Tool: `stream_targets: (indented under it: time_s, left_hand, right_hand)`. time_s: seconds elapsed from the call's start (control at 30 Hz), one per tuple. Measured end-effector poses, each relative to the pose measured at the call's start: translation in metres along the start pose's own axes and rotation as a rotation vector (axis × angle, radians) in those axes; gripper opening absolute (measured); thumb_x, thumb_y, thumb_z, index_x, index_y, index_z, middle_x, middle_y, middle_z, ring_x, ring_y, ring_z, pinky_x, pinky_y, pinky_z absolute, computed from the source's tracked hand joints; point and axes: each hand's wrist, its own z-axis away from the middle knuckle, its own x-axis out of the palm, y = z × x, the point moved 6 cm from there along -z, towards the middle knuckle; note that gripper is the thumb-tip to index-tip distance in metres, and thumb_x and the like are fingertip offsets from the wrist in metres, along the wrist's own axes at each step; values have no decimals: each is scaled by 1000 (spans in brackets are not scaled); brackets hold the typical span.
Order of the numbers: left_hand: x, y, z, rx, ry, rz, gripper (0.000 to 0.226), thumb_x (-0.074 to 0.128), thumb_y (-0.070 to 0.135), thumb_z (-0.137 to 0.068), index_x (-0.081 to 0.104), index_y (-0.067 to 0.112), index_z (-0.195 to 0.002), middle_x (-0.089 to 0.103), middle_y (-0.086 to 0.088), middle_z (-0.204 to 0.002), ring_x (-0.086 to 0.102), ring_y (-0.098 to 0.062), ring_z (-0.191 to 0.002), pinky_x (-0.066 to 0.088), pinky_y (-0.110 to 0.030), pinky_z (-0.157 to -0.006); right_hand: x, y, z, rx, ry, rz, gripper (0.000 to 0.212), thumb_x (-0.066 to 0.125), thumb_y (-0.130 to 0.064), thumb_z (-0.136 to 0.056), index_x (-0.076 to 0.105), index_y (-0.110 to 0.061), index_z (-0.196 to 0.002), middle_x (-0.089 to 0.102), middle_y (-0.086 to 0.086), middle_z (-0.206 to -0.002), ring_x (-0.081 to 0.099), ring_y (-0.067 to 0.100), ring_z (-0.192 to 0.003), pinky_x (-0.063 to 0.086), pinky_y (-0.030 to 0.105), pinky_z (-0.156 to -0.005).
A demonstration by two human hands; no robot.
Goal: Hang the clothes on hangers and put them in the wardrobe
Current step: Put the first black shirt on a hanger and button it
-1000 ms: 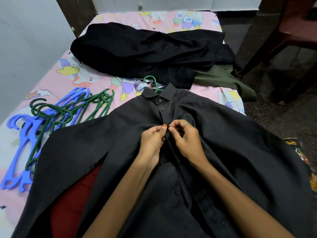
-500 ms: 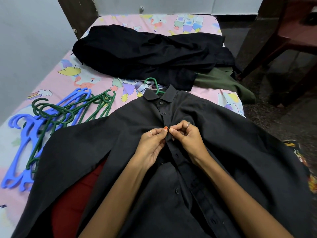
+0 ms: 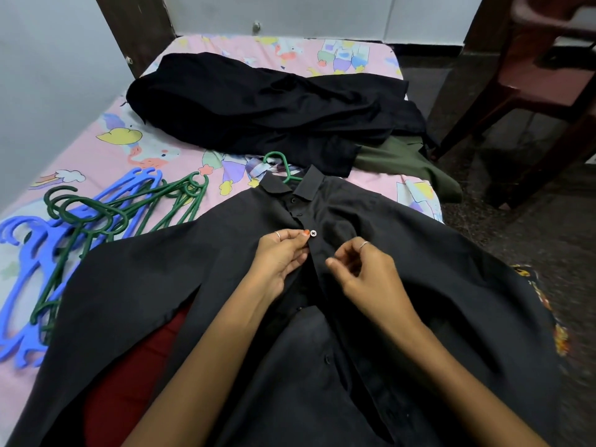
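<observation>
Buttoning the black shirt (image 3: 419,269) on its hanger (image 3: 283,166)

My left hand (image 3: 280,256) pinches the placket to steady it; my right hand (image 3: 364,272) hovers, curled, grasping nothing.

I find no legible text, label, brand, number or sign in this view. The black shirt (image 3: 354,285) under my hands shows no tag or printed mark on its visible surfaces. The bedsheet (image 3: 106,156) carries only cartoon pictures, with no lettering that I can read. The plastic hangers (image 3: 80,227) show no moulded or printed marking at this resolution.
</observation>
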Motion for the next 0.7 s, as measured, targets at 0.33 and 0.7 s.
stream_targets:
  time_s: [0.33,0.7]
  left_hand:
    - [26,24,-26,146,95,-242,18,64,11,-89,62,13,-72,67,-7,-79,63,-12,-62,34,-11,-37]
    - [28,10,-39,289,32,-630,8,65,20,-90,65,15,-83,67,-1,-77,64,-12,-65,50,-25,-66]
  right_hand:
    - [14,-7,3,-89,-37,510,33,61,-21,-82,43,-9,-107,45,7,-114,45,29,-105,39,34,-76]
    - [6,66,-23,517,-110,-356,14,73,-15,-79,64,-15,-67,61,1,-65,53,14,-64,43,26,-65]
